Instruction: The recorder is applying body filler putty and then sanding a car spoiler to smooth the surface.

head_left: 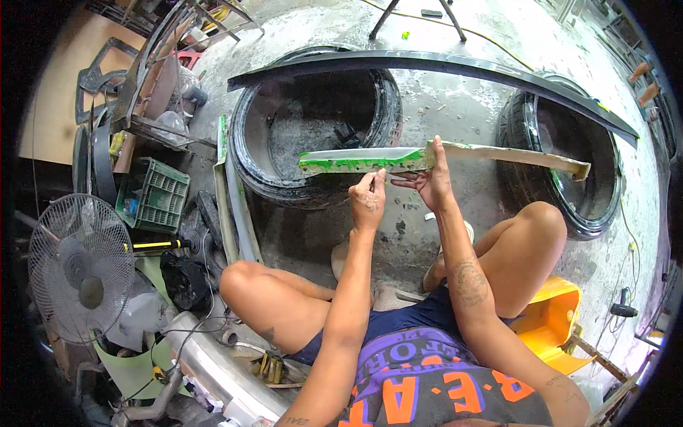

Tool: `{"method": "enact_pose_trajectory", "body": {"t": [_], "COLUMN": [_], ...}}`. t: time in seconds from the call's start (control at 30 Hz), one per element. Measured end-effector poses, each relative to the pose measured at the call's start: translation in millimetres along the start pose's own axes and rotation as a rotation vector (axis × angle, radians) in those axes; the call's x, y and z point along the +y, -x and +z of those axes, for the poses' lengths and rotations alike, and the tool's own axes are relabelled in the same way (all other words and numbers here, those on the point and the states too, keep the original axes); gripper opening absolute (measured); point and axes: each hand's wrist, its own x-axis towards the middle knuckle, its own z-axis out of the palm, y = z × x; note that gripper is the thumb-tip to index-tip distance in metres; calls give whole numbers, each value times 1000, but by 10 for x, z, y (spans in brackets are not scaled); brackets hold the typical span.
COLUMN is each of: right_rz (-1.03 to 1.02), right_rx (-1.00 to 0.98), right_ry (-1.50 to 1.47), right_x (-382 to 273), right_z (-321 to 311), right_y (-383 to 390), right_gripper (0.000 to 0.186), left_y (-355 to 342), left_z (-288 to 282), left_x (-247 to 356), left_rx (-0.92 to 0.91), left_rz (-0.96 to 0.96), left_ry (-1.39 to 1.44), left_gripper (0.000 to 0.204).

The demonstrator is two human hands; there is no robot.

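A long narrow panel [516,157], beige on its right part and white with green filler on its left part, spans the space above my legs. My right hand [434,174] grips it near its middle, thumb raised along the edge. My left hand [368,198] is pinched just at the lower edge of the green-smeared part; what sits between its fingertips is too small to make out. Beyond the panel, a long black strip [427,67] lies across two tires, the left one [252,167] and the right one [519,171].
At left stand a wire-cage fan [90,267], a green crate [153,196] and leaning pale strips [237,206]. A silver bumper-like part [206,363] lies lower left. A yellow plastic container [548,324] and black hand tool [624,309] are at right. Metal legs [384,21] stand at the back.
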Motion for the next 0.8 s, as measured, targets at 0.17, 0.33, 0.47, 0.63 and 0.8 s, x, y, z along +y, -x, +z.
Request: {"method": "enact_pose_trajectory", "body": {"t": [0.17,0.33,0.47,0.63,0.8], "right_rz": [-2,-22,-36,7,21], "right_rx": [42,-32,-39,-11,75], "right_ry": [27,28,22,6,47], "right_x": [-1,-21,-42,-41,82], "right_z": [26,24,11,-123,-137], "right_y": [10,11,39,69,292], "right_gripper": [91,91,89,88,93], "left_y": [11,10,118,219,487], "left_z": [9,-20,-12,-170,-421], "left_x": [-19,-65,122,389,514], "left_rx": [0,-146,-167,-196,-220], "left_rz": [-25,-192,-220,-206,-230], "left_ry": [3,167,222,133,82], "left_gripper": [28,31,30,28,24]}}
